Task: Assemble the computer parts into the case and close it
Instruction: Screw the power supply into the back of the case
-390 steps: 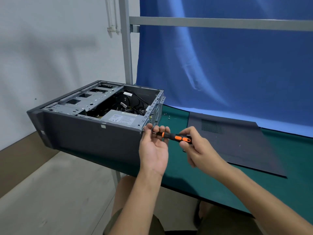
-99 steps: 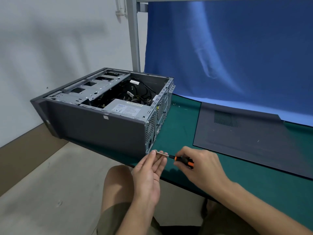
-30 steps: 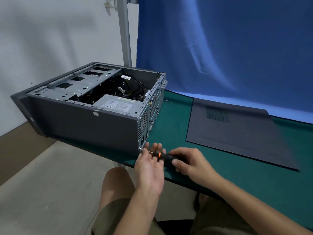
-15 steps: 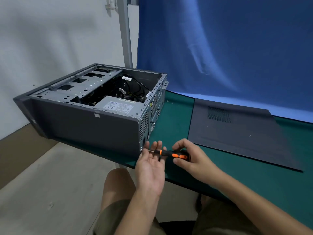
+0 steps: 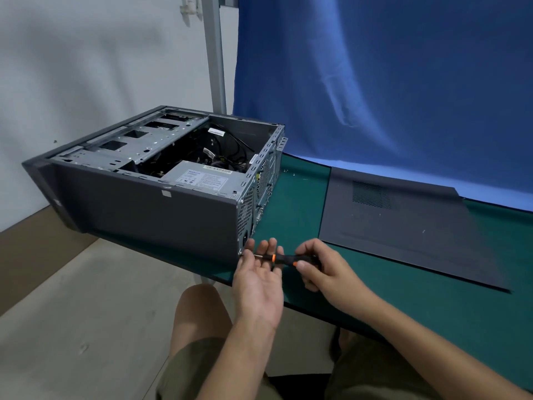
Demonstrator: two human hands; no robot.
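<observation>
Fingers (image 5: 310,248) of right hand (image 5: 326,272) curled round orange-black screwdriver (image 5: 284,258), tip at computer case (image 5: 144,209) lower rear corner; left hand (image 5: 256,284) flat (palm up), fingers straight, beneath shaft.

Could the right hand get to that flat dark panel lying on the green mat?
Probably yes. The panel lies flat just beyond the right hand, with only bare mat between them. But that hand grips the screwdriver, so it would likely need to put it down first.
</observation>
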